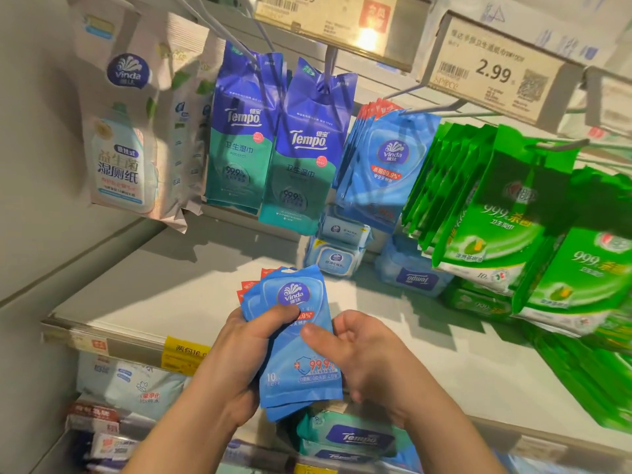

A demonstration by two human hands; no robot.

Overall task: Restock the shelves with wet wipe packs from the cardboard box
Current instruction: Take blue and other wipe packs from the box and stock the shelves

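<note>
Both hands hold a small stack of blue Vinda wet wipe packs in front of the white shelf, low centre of view; left hand grips the stack from its left edge, thumb curled over the front pack just under the logo; right hand grips the right edge, thumb pressed on the front face, fingers curled behind; packs fanned slightly, red-tipped corners showing at upper left of the stack; front pack upright, logo at top, "99.9%" print near the bottom.

Above, on peg hooks: matching blue Vinda packs hanging on a hook, upper right of the stack and well apart from it; two rows of blue-green Tempo packs to their left; white Vinda wet toilet paper packs far left; green 999 wipe packs to the right; price tag reading 2.99 on the rail above.

On the shelf at the back: pale blue lidded wipe packs; a blue Tempo pack beside them, print upside down; yellow label on the shelf edge, just left of the left hand; more Tempo packs on the shelf below; cardboard box not in view.
</note>
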